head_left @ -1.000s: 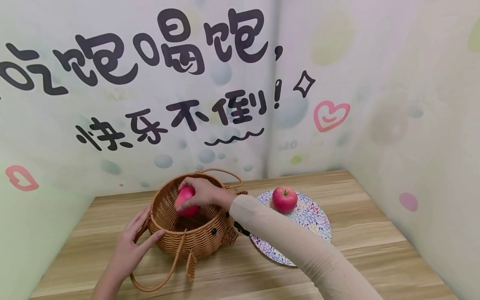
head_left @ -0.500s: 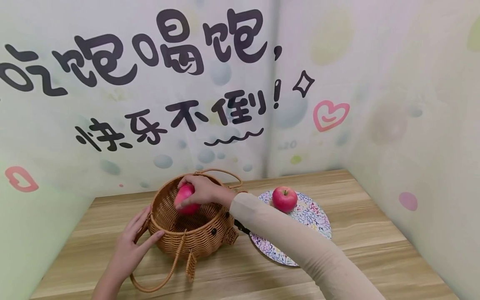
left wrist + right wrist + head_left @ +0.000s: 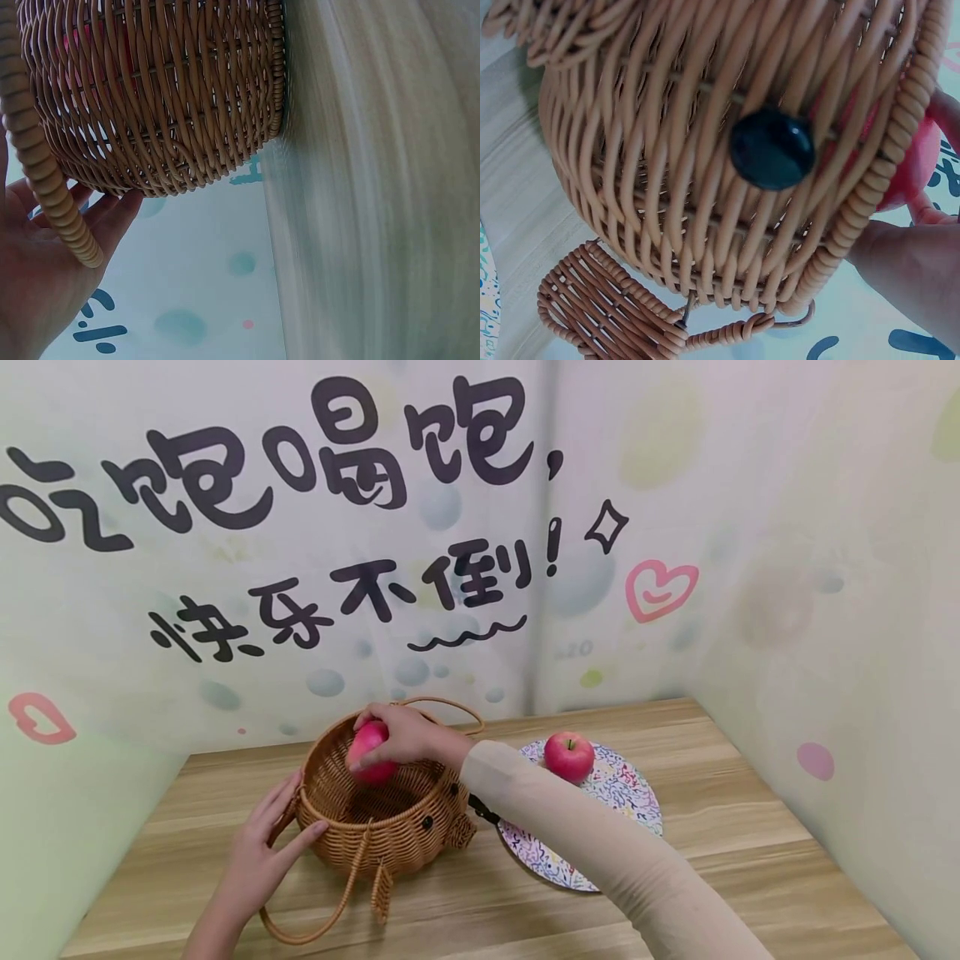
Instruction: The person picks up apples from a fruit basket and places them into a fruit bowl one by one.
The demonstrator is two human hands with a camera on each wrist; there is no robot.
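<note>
A brown wicker basket (image 3: 390,843) with black bead eyes stands at the left of the table. My right hand (image 3: 411,735) grips a red apple (image 3: 369,747) between thumb and fingers, at the level of the basket's opening. Through the weave, the right wrist view shows part of that apple (image 3: 915,161) inside the rim. On the basket's left side my left hand (image 3: 258,852) rests with extended fingers against the wall and the thumb at the rim. A basket handle (image 3: 46,161) hangs in front of the left palm.
Right of the basket lies a round, multicoloured patterned mat (image 3: 622,793) bearing another red apple (image 3: 569,757). My right forearm crosses above the mat. The wooden table (image 3: 757,860) meets printed walls at its back and sides.
My right hand has risen slightly, lifting the apple a little higher in the basket opening. The left hand and basket stay put.
</note>
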